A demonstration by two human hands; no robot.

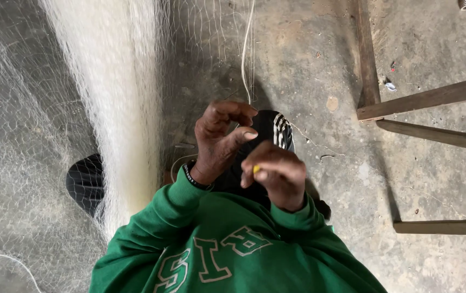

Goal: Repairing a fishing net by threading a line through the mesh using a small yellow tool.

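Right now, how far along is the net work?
Done: can't tell; no finished stretch stands out in the net. In hand: the left hand pinches the cord that hangs beside the net, and the right hand holds a small yellow tool, likely a netting needle. Left: can't tell; the net hangs bunched and spreads out to the left.

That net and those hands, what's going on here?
A person in a green sweatshirt is working on a pale fishing net that hangs down to the concrete floor. The left hand pinches a thin white cord between thumb and fingers. The right hand is closed around a small yellow tool, mostly hidden. A wooden frame stands to the right.
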